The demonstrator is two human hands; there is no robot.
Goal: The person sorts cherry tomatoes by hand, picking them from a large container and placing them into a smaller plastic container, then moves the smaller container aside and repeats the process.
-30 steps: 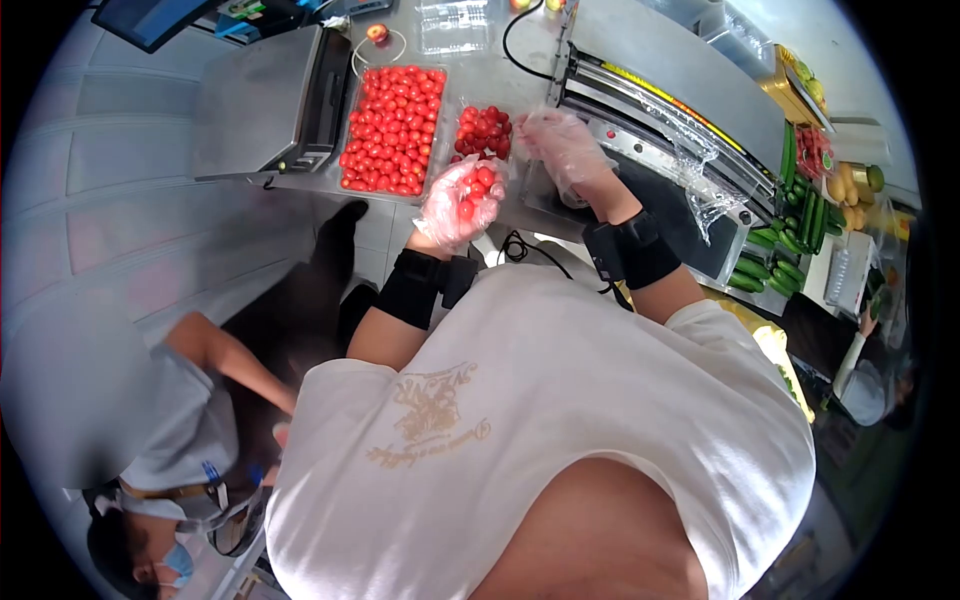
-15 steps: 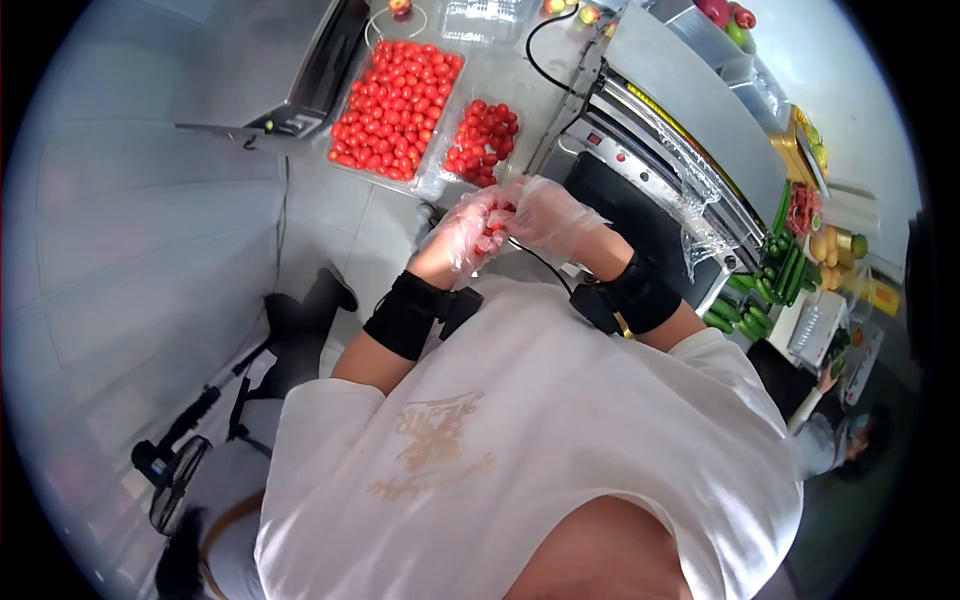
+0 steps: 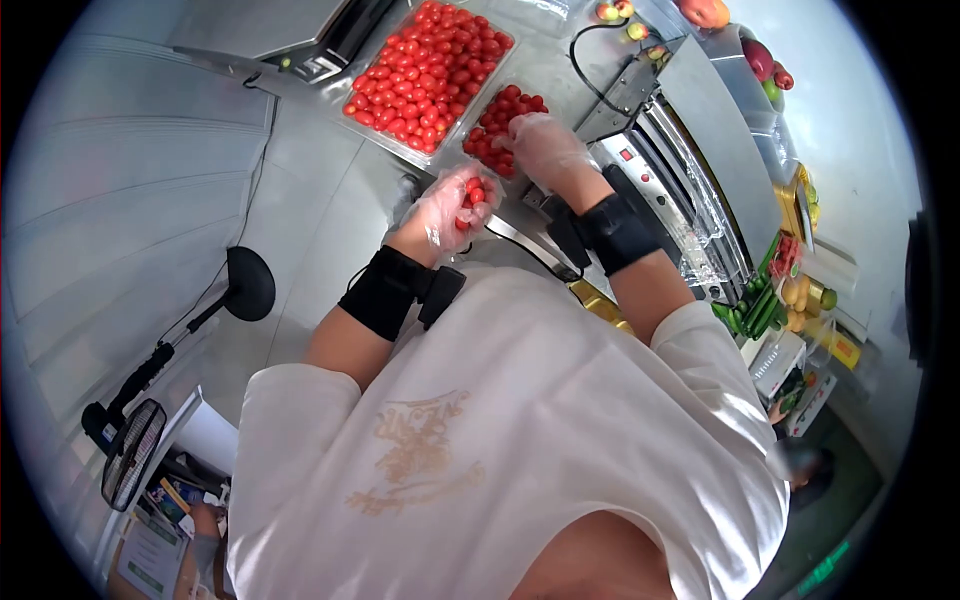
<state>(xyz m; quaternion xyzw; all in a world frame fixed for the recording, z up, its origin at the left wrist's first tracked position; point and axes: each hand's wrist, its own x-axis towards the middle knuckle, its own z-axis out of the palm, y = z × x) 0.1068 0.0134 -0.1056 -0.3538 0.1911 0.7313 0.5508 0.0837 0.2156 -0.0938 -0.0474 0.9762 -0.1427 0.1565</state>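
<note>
My left hand (image 3: 448,208), in a clear plastic glove, is cupped around several red cherry tomatoes (image 3: 476,192) in its palm. At the smaller clear box, my right hand (image 3: 545,148), gloved the same way, reaches over the right side with fingers curled down at the fruit. What those fingers hold, if anything, is hidden. More cherry tomatoes (image 3: 490,140) lie in that small box. Left of it stands a larger clear tray (image 3: 425,158) heaped with cherry tomatoes (image 3: 425,80).
A wrapping machine (image 3: 665,170) with a cable stands to the right. Beyond it are cucumbers (image 3: 762,308) and other produce. Small apples (image 3: 610,12) lie at the back of the counter. A person's arm (image 3: 205,520) shows at lower left, near a black round-based stand (image 3: 248,285).
My hands were together in front of the trays. Now they are apart: the right has moved up to the small box, and the left shows tomatoes in its palm. The view has shifted.
</note>
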